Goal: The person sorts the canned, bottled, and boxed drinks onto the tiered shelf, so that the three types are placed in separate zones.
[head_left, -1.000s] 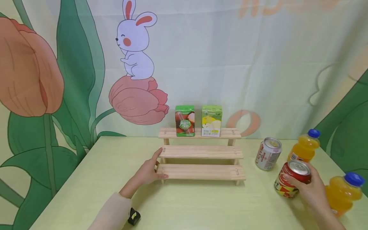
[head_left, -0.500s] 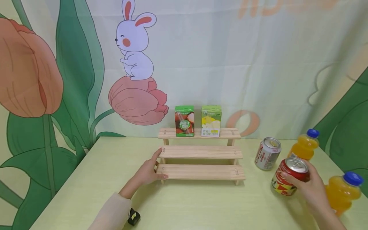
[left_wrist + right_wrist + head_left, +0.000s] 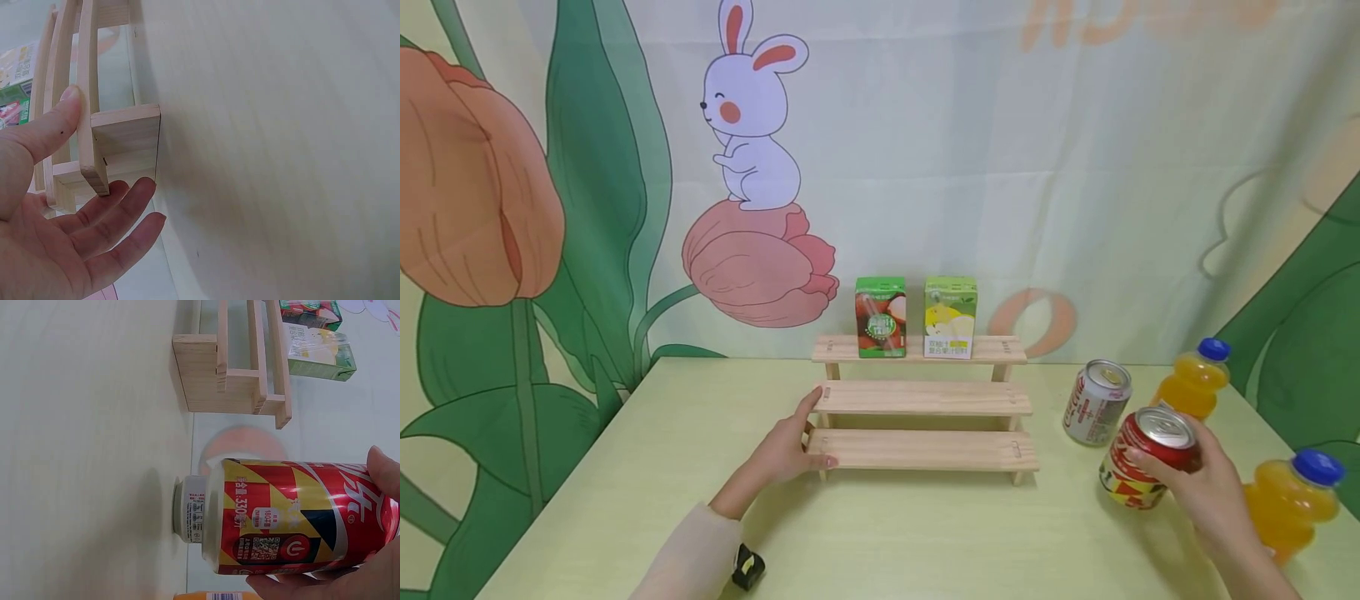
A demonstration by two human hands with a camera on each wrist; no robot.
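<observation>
My right hand (image 3: 1213, 492) grips a red Coca-Cola can (image 3: 1150, 458) with a patterned lower part. In the right wrist view the can (image 3: 294, 519) has its base just off the table, thumb and fingers around its upper part. My left hand (image 3: 782, 446) holds the left end of a three-tier wooden shelf (image 3: 917, 450). In the left wrist view its thumb lies on the bottom board (image 3: 89, 75), with the other fingers around the board's end. Two juice boxes, one red and green (image 3: 881, 317), one yellow and green (image 3: 950, 318), stand on the top tier.
A silver-white cola can (image 3: 1096, 404) stands right of the shelf. Two orange drink bottles with blue caps stand at the right, one behind (image 3: 1195, 379) and one nearer bottle (image 3: 1288, 508) beside my right forearm. A small black object (image 3: 748, 567) lies by the left sleeve.
My right hand has moved the red can slightly left and up, toward the shelf. My left hand has stayed at the shelf's left end.
</observation>
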